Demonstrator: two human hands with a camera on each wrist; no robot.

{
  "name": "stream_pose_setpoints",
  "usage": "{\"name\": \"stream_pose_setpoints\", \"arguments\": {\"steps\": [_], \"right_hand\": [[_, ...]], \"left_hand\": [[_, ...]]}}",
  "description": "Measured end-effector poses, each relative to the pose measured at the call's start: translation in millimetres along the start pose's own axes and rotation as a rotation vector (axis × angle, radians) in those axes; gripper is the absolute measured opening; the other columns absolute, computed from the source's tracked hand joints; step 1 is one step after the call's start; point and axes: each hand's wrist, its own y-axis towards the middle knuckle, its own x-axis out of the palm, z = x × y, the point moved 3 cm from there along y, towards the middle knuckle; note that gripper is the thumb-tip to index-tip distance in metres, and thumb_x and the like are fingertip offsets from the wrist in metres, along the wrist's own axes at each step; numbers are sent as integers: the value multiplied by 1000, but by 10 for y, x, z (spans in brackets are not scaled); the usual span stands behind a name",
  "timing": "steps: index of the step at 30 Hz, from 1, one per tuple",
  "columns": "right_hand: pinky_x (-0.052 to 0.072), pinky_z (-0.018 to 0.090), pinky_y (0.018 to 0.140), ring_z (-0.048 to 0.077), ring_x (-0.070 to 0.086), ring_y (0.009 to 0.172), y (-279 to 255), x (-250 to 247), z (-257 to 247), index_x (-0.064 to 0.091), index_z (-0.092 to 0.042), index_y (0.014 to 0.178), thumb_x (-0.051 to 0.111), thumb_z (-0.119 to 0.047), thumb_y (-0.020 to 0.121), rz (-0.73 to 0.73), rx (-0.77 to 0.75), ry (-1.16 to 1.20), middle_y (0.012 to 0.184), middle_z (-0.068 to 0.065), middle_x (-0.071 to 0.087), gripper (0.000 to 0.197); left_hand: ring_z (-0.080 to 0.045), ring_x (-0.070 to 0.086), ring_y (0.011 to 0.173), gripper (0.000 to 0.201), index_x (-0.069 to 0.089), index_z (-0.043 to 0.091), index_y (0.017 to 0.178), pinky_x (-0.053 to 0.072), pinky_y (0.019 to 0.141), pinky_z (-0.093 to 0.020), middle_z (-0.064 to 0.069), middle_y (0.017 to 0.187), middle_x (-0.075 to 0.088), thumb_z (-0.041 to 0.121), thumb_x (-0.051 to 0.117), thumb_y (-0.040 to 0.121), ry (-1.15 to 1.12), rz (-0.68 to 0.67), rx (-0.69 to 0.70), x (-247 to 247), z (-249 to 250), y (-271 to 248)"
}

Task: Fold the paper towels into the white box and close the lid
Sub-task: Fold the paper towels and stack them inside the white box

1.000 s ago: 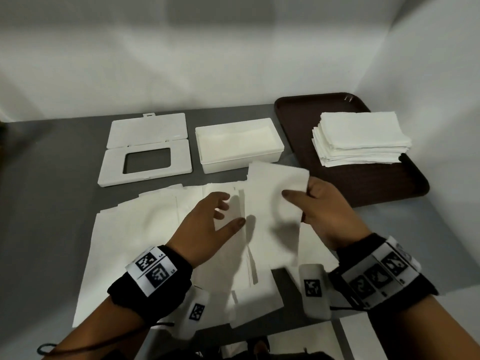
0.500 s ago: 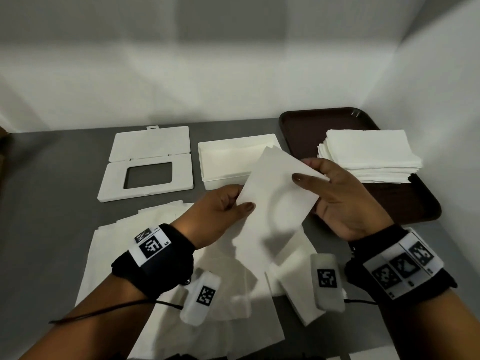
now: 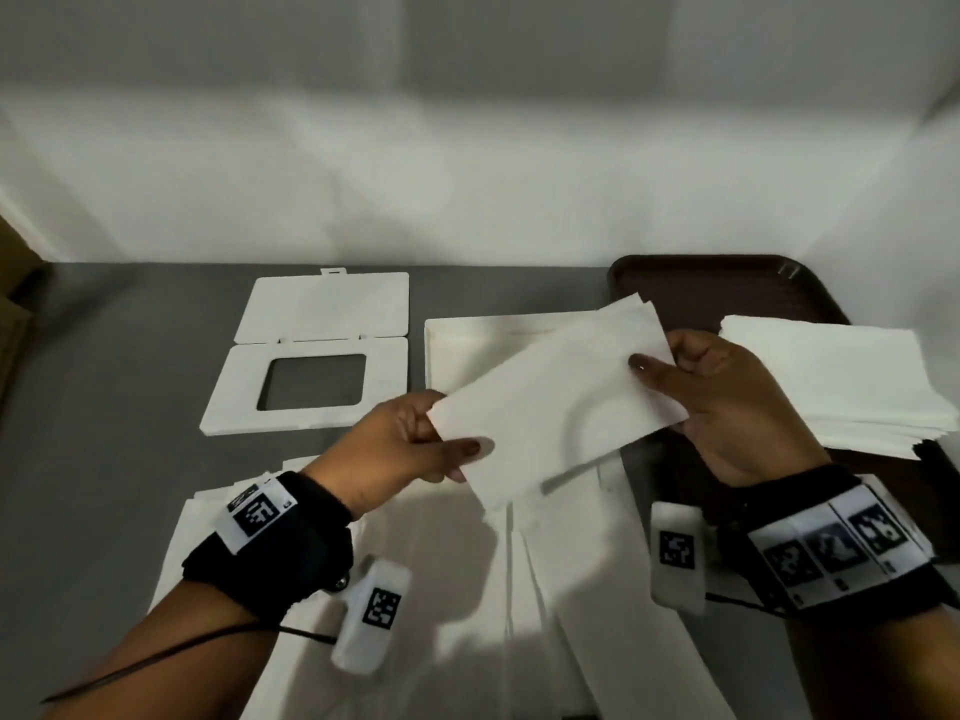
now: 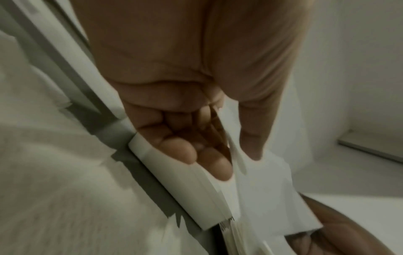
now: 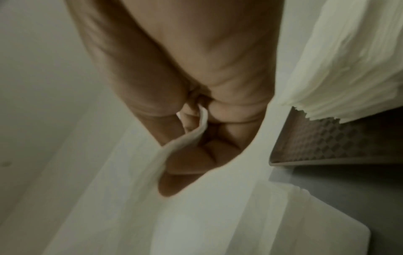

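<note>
Left hand (image 3: 410, 449): pinches folded paper towel (image 3: 550, 402) at its 8 o'clock corner.
Right hand (image 3: 727, 402): pinches same towel at 3 o'clock edge, thumb on top.
Towel: held tilted above white box (image 3: 441, 345), apparently clear of it.
Lid (image 3: 311, 356): open, flat on counter (image 3: 104, 407), at 9 o'clock of box.
Tray (image 3: 691, 288): stack of towels (image 3: 831, 381), at 3 o'clock.

The box (image 3: 467, 337) stands at the table's (image 3: 104, 381) middle, with the lid (image 3: 311, 356) lying flat just left of it. Right of the box sits the tray (image 3: 701, 288), a towel stack (image 3: 841, 387) on it. Nearer the person, spread towels (image 3: 441, 615) cover the table. Above them, partly over the box, a folded towel (image 3: 550, 402) hangs between both hands — left hand (image 3: 395, 454) at its near-left corner, right hand (image 3: 727, 402) at its right edge.
</note>
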Motion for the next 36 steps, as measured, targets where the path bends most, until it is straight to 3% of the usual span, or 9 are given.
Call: {"name": "stream_pose_setpoints", "arguments": {"steps": [3,7,9,14,19,23,27,32,36], "right_hand": [[55,46,88,24,70,92,217,-9,131,68,-9,93,66,-10,89,92,15,-47,99,9,75,5],[51,34,68,19,62,69,509,22,277,66,-9,86,68,-22,89,230,-64,-368,80,10,70,13],[45,29,66,14,58,65,613,49,316,67,-12,87,65,-26,90,250,-78,-539,76,3,67,14],[37,24,72,14,57,79,741,130,350,68,-13,90,60,-26,92,229,-121,-883,83,-3,65,16],[45,29,71,17,59,80,771,150,378,64,-20,86,63,-31,89,280,-123,-1023,83,-6,65,12],[51,35,72,20,61,81,761,196,365,63,-18,84,64,-34,89,281,-174,-1089,84,-2,67,16],[40,28,64,18,56,76,770,225,393,61,-17,84,66,-36,87,282,-195,-1159,90,1,64,21],[45,32,63,20,55,70,660,181,342,53,-18,78,67,-43,85,297,-174,-1097,87,2,58,30],[40,28,61,17,56,71,374,88,268,55,-20,76,65,-46,84,267,-159,-1058,78,-2,59,29]], "left_hand": [[-14,60,56,22,57,13,96,49,70,-35,-1,64,66,11,74,81,-127,207,6,-152,-14,204],[-22,60,65,29,56,8,107,53,68,-38,-15,85,67,11,71,83,-35,446,17,-352,68,512],[-19,61,69,28,56,14,107,51,69,-32,-9,85,67,16,71,83,179,506,27,-416,119,631],[-19,59,84,34,52,23,117,44,76,-28,9,78,60,21,65,86,612,457,54,-380,211,861],[-26,60,93,39,47,20,126,48,78,-34,0,90,67,20,57,89,866,440,54,-269,216,919],[-30,60,97,42,44,20,127,49,82,-39,-4,100,65,24,59,88,943,415,56,-235,201,922],[-30,58,98,47,46,20,127,51,79,-41,-8,116,50,26,64,85,963,460,104,-247,198,858],[-22,49,78,38,53,18,120,43,71,-31,-6,113,47,29,64,86,968,467,95,-252,189,736],[-23,57,91,28,59,21,113,48,79,-33,-3,111,50,30,63,87,885,439,138,-119,202,515]]}}
